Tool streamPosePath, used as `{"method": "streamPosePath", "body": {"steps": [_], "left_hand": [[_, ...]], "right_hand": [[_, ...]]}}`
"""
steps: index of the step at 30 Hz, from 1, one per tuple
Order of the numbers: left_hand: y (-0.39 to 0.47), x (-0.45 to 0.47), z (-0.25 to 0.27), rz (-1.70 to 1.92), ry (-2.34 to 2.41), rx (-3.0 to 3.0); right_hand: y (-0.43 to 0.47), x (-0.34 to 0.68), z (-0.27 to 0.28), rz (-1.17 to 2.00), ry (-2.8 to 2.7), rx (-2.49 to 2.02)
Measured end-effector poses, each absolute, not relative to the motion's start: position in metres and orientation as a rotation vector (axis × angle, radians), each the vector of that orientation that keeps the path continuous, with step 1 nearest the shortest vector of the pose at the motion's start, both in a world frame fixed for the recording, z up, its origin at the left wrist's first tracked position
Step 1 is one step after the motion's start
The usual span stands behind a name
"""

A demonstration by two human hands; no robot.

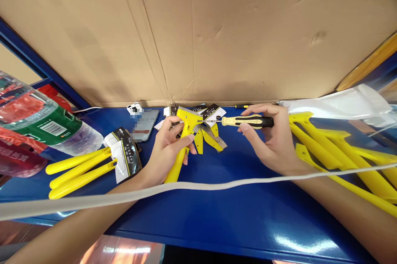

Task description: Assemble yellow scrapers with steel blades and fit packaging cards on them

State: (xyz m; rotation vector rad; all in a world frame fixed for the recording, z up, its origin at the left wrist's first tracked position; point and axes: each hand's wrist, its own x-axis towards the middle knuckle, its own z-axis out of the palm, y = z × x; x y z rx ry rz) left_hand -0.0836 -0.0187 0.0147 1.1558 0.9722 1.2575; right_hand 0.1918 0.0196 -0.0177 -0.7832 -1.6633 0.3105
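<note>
My left hand (170, 144) is closed round the yellow handle of a scraper (190, 121), its wide head pointing up and away from me. In my right hand (273, 135) is a screwdriver (246, 121) with a cream and black handle, held between thumb and fingers. The screwdriver's thin shaft points left and its tip meets the side of the scraper head. Behind and just right of the scraper lie several loose yellow pieces (214, 140), some with metal blades. Printed cards (214, 111) lie beyond them.
Carded yellow-handled scrapers (80, 169) lie at left, beside a large water bottle (56, 123). A phone (145, 125) lies near the cardboard wall (217, 32). Several yellow scraper bodies (350, 152) and a plastic bag (335, 100) are at right. A white cord (198, 186) crosses the foreground.
</note>
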Motion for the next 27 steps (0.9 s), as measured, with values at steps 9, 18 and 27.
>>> {"method": "streamPosePath", "body": {"steps": [9, 18, 27], "left_hand": [[-0.019, -0.085, 0.014, 1.252, 0.974, 1.183], [-0.019, -0.085, 0.013, 1.263, 0.967, 1.192], [-0.017, -0.087, 0.015, 1.300, 0.991, 1.189]], "right_hand": [[0.017, 0.193, -0.009, 0.118, -1.676, -0.895], [0.017, 0.193, -0.005, 0.377, -1.629, -1.052], [0.015, 0.191, -0.005, 0.284, -1.739, -0.955]]}}
